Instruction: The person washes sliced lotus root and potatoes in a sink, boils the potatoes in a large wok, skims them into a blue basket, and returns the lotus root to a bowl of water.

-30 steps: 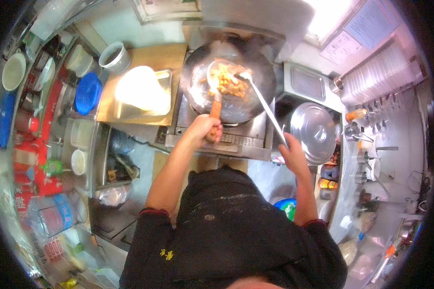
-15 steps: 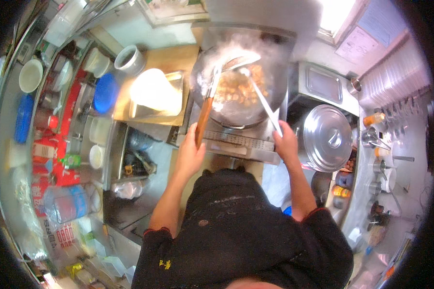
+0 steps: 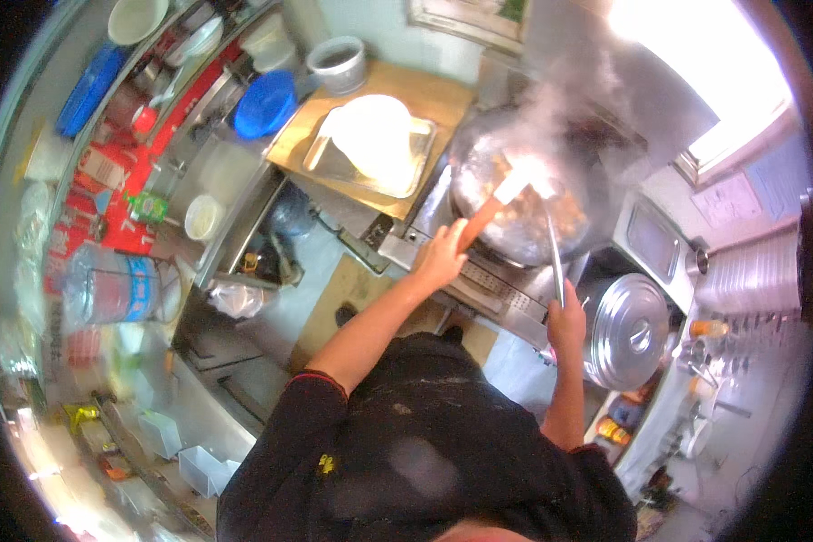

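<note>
Left hand (image 3: 440,257) closed around a wooden-handled tool (image 3: 486,217), its head lost in glare; next, the steaming wok (image 3: 519,246), browned food (image 3: 565,217) inside; right hand (image 3: 565,322) closed around a metal utensil (image 3: 554,246) reaching into it. Apparently stir-frying; the next stroke would call for both tools working together.

Glare burns out the window (image 3: 745,86) at upper right. Steam (image 3: 565,99) veils the pan (image 3: 474,194); straight edges curve toward the dark rim.
</note>
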A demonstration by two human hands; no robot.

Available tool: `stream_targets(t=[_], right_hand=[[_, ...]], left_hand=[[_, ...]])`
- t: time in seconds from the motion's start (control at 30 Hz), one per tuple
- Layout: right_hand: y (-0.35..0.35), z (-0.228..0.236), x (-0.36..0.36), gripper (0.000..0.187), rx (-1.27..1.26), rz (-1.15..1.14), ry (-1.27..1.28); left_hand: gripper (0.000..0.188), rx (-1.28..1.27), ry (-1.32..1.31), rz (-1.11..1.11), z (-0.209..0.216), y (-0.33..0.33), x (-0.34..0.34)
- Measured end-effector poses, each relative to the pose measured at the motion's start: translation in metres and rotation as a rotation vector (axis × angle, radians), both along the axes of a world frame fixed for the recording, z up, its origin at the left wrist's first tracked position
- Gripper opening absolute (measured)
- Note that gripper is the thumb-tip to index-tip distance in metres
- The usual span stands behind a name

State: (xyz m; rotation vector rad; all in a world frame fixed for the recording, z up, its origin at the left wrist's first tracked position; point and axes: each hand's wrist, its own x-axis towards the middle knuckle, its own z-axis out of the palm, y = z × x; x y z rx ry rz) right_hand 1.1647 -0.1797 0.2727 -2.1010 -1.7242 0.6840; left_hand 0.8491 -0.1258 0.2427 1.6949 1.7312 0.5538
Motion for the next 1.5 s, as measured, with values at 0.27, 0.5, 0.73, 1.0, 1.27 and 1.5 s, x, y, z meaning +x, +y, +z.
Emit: stream_targets(t=[0.27, 0.5, 0.73, 1.0, 1.27, 1.5], right_hand=[[-0.012, -0.012, -0.065, 0.063, -0.141, -0.031, 0.029], [0.029, -0.067, -0.031, 0.044, 0.184, -0.201, 0.052], [0.012, -0.028, -0.078, 0.039, 0.028, -0.278, -0.244], [0.036, -0.034, -0.121, 0.033, -0.217, -0.237, -0.443], [0.073, 0.016, -0.14, 0.044, -0.11, -0.221, -0.42], [0.048, 0.132, -0.2, 0.055, -0.348, -0.335, -0.557]], left_hand=[[0.064, 0.078, -0.211, -0.195, -0.061, -0.007, -0.104], [0.05, -0.061, -0.403, -0.105, -0.11, -0.044, -0.269], [0.035, -0.118, -0.483, 0.365, -0.21, -0.092, -0.431], [0.031, -0.024, -0.383, 0.324, -0.146, -0.034, -0.451], [0.031, 0.424, -0.117, 0.02, -0.024, 0.095, -0.395], [0.035, 0.548, 0.343, -0.308, -0.027, 0.222, -0.318]])
